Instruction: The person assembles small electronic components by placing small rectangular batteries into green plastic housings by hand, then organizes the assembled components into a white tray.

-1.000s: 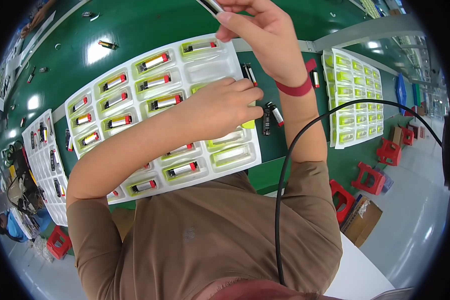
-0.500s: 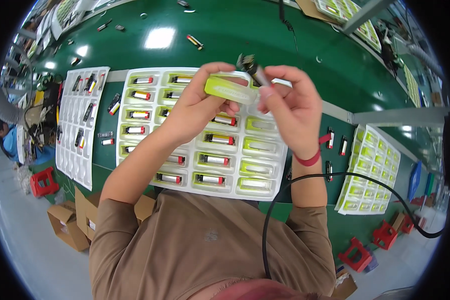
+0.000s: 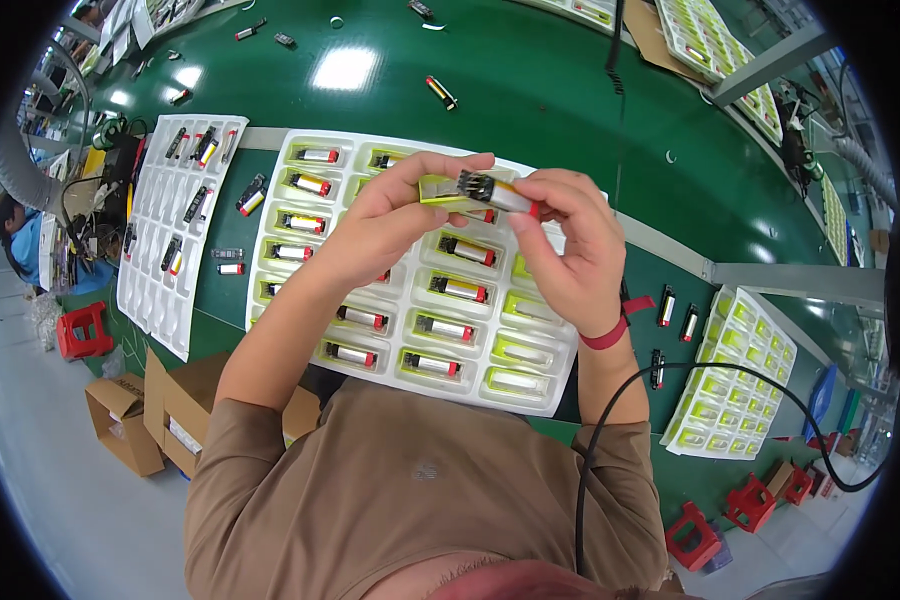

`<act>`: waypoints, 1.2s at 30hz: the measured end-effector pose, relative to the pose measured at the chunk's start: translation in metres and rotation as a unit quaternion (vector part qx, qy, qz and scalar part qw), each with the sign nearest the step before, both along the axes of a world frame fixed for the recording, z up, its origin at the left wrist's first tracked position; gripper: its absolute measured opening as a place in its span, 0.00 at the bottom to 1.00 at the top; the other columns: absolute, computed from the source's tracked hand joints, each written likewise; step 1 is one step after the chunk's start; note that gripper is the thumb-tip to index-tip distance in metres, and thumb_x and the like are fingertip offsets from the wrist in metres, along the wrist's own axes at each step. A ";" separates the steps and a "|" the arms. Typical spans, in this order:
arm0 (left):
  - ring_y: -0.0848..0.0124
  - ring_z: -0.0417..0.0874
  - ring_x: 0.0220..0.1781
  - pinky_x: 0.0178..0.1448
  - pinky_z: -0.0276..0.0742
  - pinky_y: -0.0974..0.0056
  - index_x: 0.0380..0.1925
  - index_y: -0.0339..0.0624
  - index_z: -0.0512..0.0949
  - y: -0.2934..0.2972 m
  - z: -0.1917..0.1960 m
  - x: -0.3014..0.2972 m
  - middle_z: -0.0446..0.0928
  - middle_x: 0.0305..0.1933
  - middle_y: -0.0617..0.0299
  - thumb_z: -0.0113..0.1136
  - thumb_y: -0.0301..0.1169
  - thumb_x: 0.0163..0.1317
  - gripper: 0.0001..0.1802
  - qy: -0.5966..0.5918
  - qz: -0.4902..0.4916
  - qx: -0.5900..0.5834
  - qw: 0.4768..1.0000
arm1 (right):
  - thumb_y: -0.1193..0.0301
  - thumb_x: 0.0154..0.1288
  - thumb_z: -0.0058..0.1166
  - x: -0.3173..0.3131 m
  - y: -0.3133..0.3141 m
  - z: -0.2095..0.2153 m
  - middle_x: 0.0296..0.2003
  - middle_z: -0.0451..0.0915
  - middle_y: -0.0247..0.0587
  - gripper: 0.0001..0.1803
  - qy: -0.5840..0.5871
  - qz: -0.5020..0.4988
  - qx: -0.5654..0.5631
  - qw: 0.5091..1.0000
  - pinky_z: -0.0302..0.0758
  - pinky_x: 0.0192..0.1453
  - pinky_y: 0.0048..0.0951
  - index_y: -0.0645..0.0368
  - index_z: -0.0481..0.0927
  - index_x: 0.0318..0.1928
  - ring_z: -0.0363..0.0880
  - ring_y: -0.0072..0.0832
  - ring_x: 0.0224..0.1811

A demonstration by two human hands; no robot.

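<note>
Above the middle white tray [image 3: 475,397], my left hand [image 3: 385,215] pinches a translucent yellow-green plastic case [image 3: 436,188] between thumb and fingers. My right hand [image 3: 575,235] grips a battery module [image 3: 505,196] with a silver-white body, a black end and a red end. The module's black end lies over the case; whether any part of it is inside, I cannot tell. Several tray pockets carry cases with battery modules [image 3: 460,290] in them. Down the tray's right column, the cases [image 3: 520,352] show no module. My hands hide part of the tray's upper middle.
A white tray [image 3: 146,305] with a few modules stands on the left; another tray [image 3: 715,440] of yellow-green cases is at right. Loose modules [image 3: 253,195] lie between trays. A black cable [image 3: 710,367] crosses my right forearm. A metal bar [image 3: 800,278] spans the right side.
My right hand has turned the module and brought its black end down toward me, in front of the case. The case has tilted in my left hand. The whole view has shifted slightly.
</note>
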State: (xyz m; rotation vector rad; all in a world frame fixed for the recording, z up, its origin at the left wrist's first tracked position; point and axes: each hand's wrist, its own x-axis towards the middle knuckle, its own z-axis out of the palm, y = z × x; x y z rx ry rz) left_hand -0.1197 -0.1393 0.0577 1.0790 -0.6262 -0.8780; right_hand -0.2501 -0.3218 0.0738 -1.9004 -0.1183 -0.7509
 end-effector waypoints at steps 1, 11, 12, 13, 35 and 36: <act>0.67 0.78 0.64 0.64 0.76 0.61 0.65 0.39 0.71 0.000 0.002 0.002 0.70 0.73 0.50 0.46 0.19 0.67 0.25 -0.004 -0.022 0.001 1.000 | 0.82 0.63 0.63 0.000 0.000 0.000 0.46 0.81 0.42 0.16 -0.002 -0.005 0.002 1.000 0.80 0.39 0.25 0.62 0.82 0.52 0.81 0.24 0.37; 0.63 0.72 0.70 0.74 0.67 0.54 0.71 0.40 0.60 -0.016 0.000 0.004 0.70 0.70 0.48 0.41 0.20 0.68 0.30 0.135 0.012 -0.036 0.990 | 0.81 0.64 0.64 0.003 0.001 -0.006 0.44 0.82 0.44 0.14 0.008 -0.032 -0.069 0.997 0.79 0.39 0.27 0.64 0.82 0.50 0.82 0.28 0.35; 0.63 0.73 0.68 0.73 0.68 0.55 0.71 0.41 0.61 -0.016 0.000 0.005 0.71 0.68 0.48 0.41 0.20 0.68 0.29 0.136 -0.004 -0.041 0.990 | 0.81 0.64 0.64 0.003 0.001 -0.005 0.43 0.82 0.44 0.14 0.010 -0.036 -0.077 0.996 0.79 0.39 0.27 0.64 0.82 0.50 0.82 0.28 0.35; 0.63 0.75 0.67 0.72 0.69 0.55 0.70 0.42 0.61 -0.015 0.001 0.005 0.72 0.67 0.48 0.42 0.20 0.69 0.28 0.137 -0.018 -0.046 0.989 | 0.81 0.64 0.64 0.003 0.001 -0.005 0.43 0.82 0.44 0.14 0.014 -0.032 -0.076 0.996 0.79 0.39 0.27 0.64 0.82 0.50 0.82 0.28 0.35; 0.64 0.83 0.58 0.68 0.76 0.61 0.64 0.29 0.67 -0.002 -0.001 0.007 0.77 0.59 0.47 0.44 0.19 0.68 0.24 0.148 -0.041 0.027 0.988 | 0.83 0.60 0.62 0.006 -0.001 -0.010 0.46 0.83 0.44 0.14 0.021 -0.050 -0.243 0.968 0.83 0.45 0.34 0.63 0.83 0.48 0.85 0.40 0.44; 0.64 0.83 0.58 0.68 0.77 0.61 0.64 0.29 0.68 -0.002 -0.001 0.007 0.77 0.58 0.47 0.44 0.18 0.68 0.23 0.145 -0.041 0.032 0.988 | 0.83 0.60 0.62 0.006 -0.001 -0.010 0.46 0.83 0.44 0.15 0.020 -0.048 -0.243 0.969 0.82 0.45 0.35 0.63 0.83 0.48 0.85 0.40 0.44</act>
